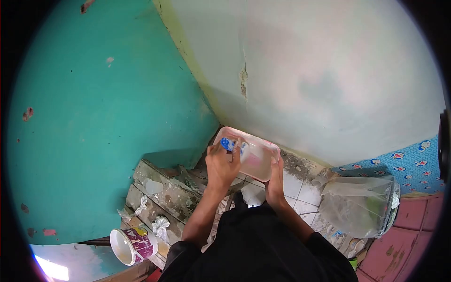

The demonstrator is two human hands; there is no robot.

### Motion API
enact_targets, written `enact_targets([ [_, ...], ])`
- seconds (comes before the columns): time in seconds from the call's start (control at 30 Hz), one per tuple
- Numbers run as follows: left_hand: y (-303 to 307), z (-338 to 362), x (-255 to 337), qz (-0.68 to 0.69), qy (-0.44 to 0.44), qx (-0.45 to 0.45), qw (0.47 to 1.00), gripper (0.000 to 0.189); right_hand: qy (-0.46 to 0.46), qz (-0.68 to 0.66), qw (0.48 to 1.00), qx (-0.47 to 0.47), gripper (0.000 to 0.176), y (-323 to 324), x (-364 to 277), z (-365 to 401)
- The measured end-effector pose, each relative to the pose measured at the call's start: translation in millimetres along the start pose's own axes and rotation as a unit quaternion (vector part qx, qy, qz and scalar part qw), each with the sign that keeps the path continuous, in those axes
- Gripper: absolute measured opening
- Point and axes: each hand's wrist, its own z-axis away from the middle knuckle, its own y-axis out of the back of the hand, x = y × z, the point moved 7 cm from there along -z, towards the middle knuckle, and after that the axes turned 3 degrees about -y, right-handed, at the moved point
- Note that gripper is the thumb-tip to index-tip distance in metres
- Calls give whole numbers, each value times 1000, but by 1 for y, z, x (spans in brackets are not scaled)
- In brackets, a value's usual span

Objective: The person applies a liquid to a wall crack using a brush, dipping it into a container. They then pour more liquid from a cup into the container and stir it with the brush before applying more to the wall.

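A shallow pink-and-white rectangular tray [260, 149] with rounded corners is held tilted in front of my body. My right hand [276, 177] grips its near right corner, thumb over the rim. Inside the tray area, my left hand [223, 162] is closed on a small blue-and-white object [227, 144] whose exact kind I cannot make out. White and pink smears mark the tray's inner surface near it.
Behind the tray, a green wall [117, 94] meets a whitish wall [319, 80] with a crack. Worn wooden boards [174, 197] on the left bear crumpled plastic and a paint bucket [134, 246]. A clear plastic bag [357, 207] stands right, beside floor tiles [307, 193].
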Motion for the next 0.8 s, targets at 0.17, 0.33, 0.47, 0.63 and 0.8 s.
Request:
enact_targets([
  [0.17, 19, -11, -5, -62, -11, 29, 998, 11, 12, -4, 1000, -1, 52, -2, -5, 0],
  [0.33, 19, -10, -12, -139, -18, -16, 990, 16, 2, -9, 1000, 5, 53, -1, -2, 0],
  [0.47, 4, 0, -11, -99, -40, -5, 994, 15, 16, 1, 1000, 6, 52, 0, 3, -3],
  [0.63, -19, 9, 17, -59, -105, -22, 992, 14, 0, -3, 1000, -5, 51, -3, 5, -5],
  [0.8, -30, 7, 33, 61, -61, -68, 994, 13, -24, -2, 1000, 10, 51, 1, 12, -6],
])
